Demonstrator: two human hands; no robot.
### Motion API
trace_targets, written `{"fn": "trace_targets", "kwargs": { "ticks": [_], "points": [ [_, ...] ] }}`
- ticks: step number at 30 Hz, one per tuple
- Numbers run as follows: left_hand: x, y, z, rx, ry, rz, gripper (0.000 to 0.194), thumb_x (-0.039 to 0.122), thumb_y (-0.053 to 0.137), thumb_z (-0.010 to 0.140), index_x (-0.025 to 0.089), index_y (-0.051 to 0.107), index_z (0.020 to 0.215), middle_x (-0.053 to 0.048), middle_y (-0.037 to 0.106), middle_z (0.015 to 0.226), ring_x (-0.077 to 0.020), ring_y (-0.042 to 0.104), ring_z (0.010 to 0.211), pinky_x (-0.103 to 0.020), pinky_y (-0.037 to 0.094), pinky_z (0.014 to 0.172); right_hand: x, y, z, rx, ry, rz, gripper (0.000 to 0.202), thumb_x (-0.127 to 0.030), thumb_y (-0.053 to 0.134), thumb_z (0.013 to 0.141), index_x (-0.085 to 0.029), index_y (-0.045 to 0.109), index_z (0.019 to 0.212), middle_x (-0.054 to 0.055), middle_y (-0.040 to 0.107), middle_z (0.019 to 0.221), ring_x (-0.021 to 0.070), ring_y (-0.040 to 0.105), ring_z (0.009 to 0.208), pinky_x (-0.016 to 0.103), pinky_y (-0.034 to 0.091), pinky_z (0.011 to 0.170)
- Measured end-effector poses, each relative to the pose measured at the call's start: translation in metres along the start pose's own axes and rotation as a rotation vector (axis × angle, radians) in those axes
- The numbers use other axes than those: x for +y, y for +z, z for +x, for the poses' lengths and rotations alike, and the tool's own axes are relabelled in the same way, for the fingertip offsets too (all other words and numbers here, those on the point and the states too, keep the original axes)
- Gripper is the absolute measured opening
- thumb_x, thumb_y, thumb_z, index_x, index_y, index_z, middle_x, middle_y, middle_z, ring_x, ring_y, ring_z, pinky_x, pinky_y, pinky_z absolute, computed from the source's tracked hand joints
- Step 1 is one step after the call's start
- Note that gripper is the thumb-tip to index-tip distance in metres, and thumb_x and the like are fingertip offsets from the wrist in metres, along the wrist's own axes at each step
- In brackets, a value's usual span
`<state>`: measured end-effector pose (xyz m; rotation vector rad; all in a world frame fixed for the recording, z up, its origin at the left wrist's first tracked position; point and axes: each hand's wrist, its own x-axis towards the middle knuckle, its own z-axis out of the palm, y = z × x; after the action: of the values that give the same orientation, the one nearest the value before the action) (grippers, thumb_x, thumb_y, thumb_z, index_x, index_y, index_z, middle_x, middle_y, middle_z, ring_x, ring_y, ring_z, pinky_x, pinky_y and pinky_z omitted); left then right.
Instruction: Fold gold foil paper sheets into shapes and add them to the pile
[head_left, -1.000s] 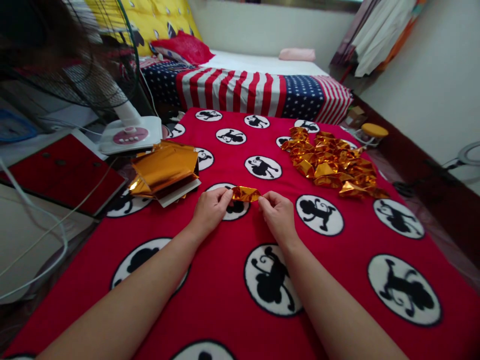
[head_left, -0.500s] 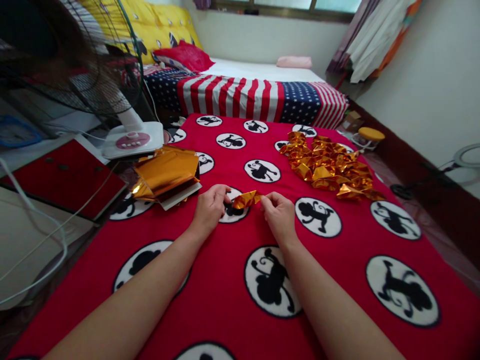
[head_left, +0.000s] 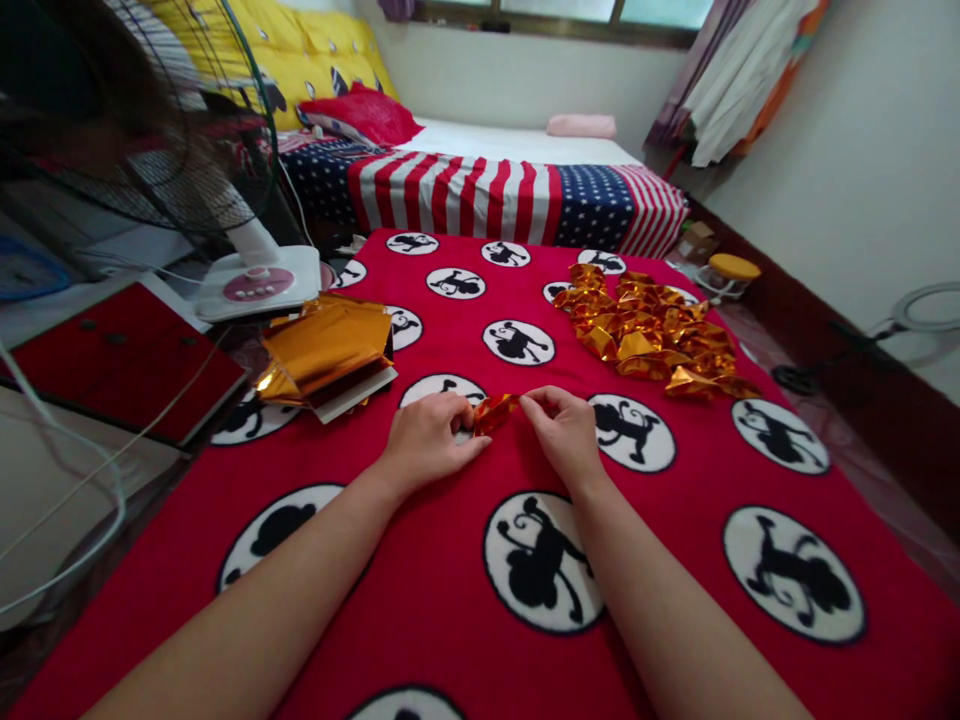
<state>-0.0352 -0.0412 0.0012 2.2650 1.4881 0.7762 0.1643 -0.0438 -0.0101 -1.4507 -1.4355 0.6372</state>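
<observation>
A small folded piece of gold foil paper [head_left: 493, 415] is held between my two hands, just above the red cloth [head_left: 442, 560]. My left hand [head_left: 431, 440] is at its left end, fingers curled, with the thumb stretched along its near side. My right hand [head_left: 559, 425] pinches the right tip between thumb and forefinger. A stack of gold foil sheets [head_left: 322, 345] lies to the left, beyond my left hand. To the right is a heap of folded gold foil pieces [head_left: 645, 325]. My left fingers partly hide the foil's left end.
A fan base [head_left: 259, 280] stands on the left beside a dark red panel [head_left: 124, 345], with white cables [head_left: 112, 470] hanging there. Past the cloth's far edge is a bed [head_left: 457, 195]. A yellow-topped stool [head_left: 733, 268] stands at the right.
My left hand has shifted right and turned, its thumb now lying along the foil piece. My right hand keeps its pinch on the right tip. The view has moved slightly.
</observation>
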Motion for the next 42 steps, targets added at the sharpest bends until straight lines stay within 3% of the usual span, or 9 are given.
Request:
{"fn": "trace_targets", "kwargs": {
  "ticks": [6,14,18,24,33,35,38,40,42],
  "points": [
    [-0.013,0.008,0.007,0.084,-0.163,-0.252,0.03,0.047,0.059,0.085,0.018,0.067,0.076,0.001,0.064,0.063,-0.0119,0.054,0.056,-0.023,0.033,0.052,0.001,0.002,0.0,0.027,0.031,0.037,0.028,-0.037,0.061,0.082,-0.017,0.063,0.063,-0.003,0.052,0.052,0.011,0.046,0.051,0.024,0.034,0.052],
    [-0.017,0.007,0.011,0.15,-0.214,-0.452,0.048,0.052,0.045,0.092,0.016,0.062,0.065,0.0,0.059,0.053,-0.0109,0.051,0.046,-0.022,0.035,0.047,0.0,0.006,-0.002,-0.029,0.109,0.167,0.028,-0.039,0.063,0.08,-0.018,0.062,0.063,-0.007,0.043,0.046,0.0086,0.036,0.043,0.023,0.027,0.046],
    [-0.015,0.005,0.011,0.153,-0.197,-0.441,0.051,0.052,0.041,0.093,0.016,0.061,0.063,0.0,0.058,0.052,-0.0109,0.051,0.047,-0.022,0.035,0.048,-0.001,0.008,-0.003,-0.046,0.128,0.197,0.027,-0.038,0.063,0.08,-0.018,0.06,0.062,-0.007,0.043,0.046,0.0084,0.036,0.043,0.023,0.027,0.045],
    [-0.01,0.003,0.011,0.163,-0.198,-0.342,0.036,0.038,0.051,0.089,0.016,0.064,0.063,0.002,0.059,0.052,-0.0099,0.049,0.048,-0.021,0.034,0.049,-0.004,0.008,-0.004,-0.063,0.108,0.209,0.031,-0.042,0.062,0.082,-0.018,0.062,0.062,-0.005,0.045,0.048,0.0085,0.037,0.043,0.023,0.027,0.045],
    [-0.01,0.004,0.011,0.174,-0.221,-0.301,0.035,0.035,0.05,0.088,0.016,0.067,0.064,0.001,0.061,0.053,-0.0093,0.049,0.046,-0.021,0.034,0.049,-0.002,0.009,-0.001,0.017,0.098,0.169,0.046,-0.056,0.054,0.085,-0.017,0.065,0.063,-0.001,0.056,0.053,0.0108,0.045,0.046,0.025,0.034,0.047],
    [-0.009,0.004,0.01,0.175,-0.217,-0.295,0.035,0.036,0.05,0.088,0.016,0.067,0.064,0.001,0.061,0.053,-0.0097,0.05,0.047,-0.021,0.034,0.05,-0.002,0.009,-0.001,0.067,0.1,0.155,0.039,-0.052,0.057,0.084,-0.017,0.064,0.069,-0.001,0.058,0.058,0.0101,0.046,0.047,0.024,0.035,0.048],
    [-0.009,0.004,0.01,0.176,-0.202,-0.281,0.036,0.037,0.05,0.089,0.017,0.067,0.064,0.001,0.061,0.053,-0.0105,0.052,0.049,-0.021,0.034,0.051,-0.003,0.009,0.0,0.102,0.073,0.134,0.028,-0.043,0.064,0.081,-0.018,0.065,0.095,-0.002,0.062,0.072,0.0091,0.048,0.049,0.022,0.038,0.049],
    [-0.009,0.004,0.01,0.175,-0.191,-0.271,0.036,0.038,0.051,0.088,0.017,0.067,0.064,0.0,0.062,0.053,-0.0112,0.053,0.05,-0.021,0.035,0.051,-0.002,0.011,0.0,0.054,0.04,0.105,0.034,-0.039,0.064,0.081,-0.021,0.063,0.11,-0.002,0.064,0.078,0.0087,0.048,0.049,0.022,0.039,0.049],
    [-0.01,0.005,0.01,0.18,-0.186,-0.272,0.036,0.039,0.052,0.088,0.017,0.066,0.064,0.0,0.062,0.054,-0.0117,0.054,0.051,-0.021,0.035,0.05,0.0,0.013,0.0,-0.023,0.01,0.074,0.031,-0.035,0.062,0.082,-0.022,0.066,0.109,0.0,0.067,0.082,0.009,0.05,0.049,0.022,0.04,0.049]
  ]
}}
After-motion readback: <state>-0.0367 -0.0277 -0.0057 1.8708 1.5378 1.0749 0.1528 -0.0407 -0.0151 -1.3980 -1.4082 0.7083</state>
